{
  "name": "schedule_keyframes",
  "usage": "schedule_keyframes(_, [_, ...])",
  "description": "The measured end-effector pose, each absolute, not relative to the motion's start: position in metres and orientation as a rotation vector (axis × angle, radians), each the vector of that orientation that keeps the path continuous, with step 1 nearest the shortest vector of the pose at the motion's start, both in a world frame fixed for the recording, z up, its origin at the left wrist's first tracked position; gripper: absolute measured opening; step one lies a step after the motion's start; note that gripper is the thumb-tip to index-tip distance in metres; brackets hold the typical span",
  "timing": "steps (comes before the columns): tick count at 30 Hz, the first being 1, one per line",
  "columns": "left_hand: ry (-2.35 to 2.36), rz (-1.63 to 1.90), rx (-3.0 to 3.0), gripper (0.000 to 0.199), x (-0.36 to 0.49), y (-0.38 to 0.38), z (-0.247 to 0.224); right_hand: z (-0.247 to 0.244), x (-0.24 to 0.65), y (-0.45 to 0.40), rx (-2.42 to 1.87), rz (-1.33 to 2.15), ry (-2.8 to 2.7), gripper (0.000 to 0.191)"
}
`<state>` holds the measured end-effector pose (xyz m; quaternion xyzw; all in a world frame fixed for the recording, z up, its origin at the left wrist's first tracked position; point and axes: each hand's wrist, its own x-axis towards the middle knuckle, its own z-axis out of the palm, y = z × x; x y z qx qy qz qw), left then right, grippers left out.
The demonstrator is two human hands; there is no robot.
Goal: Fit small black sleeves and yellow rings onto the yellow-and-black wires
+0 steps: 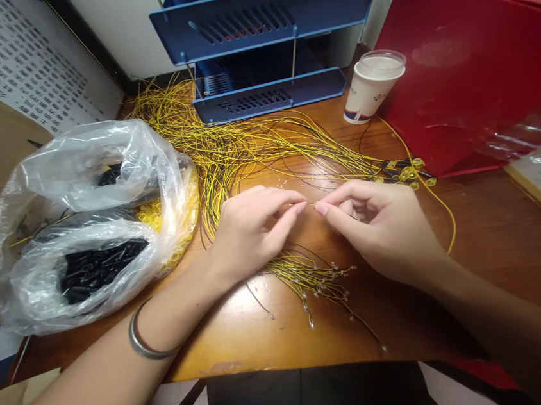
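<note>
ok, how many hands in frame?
2. The left hand is near the centre, in front of the yellow and black wires; the right hand is just right of it, nearer the paper cup. No others show.

The left forearm (pixel 100 381) slants in from the lower left, the right forearm (pixel 494 311) from the lower right. The left hand (pixel 254 230) pinches thumb to forefinger, back upward. The right hand (pixel 383 223) pinches likewise, its other fingers (pixel 347 207) curled inward. The two pinches nearly meet, a slight gap between.
</note>
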<state>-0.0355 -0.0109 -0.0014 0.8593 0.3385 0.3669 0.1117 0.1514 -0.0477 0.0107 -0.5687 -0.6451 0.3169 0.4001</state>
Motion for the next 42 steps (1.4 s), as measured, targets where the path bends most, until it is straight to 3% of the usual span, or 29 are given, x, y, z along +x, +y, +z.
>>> schedule_keyframes(24, [1.153, 1.053, 2.205, 0.012, -0.0338, -0.0102, -0.0004, 0.0099, 0.1518, -0.0474, -1.427, 0.822, -1.631, 0.014])
schedule_keyframes(42, [1.014, 1.042, 2.45, 0.01, -0.0358, -0.011, -0.0047, 0.0099, 0.1519, -0.0471, -1.423, 0.75, -1.657, 0.015])
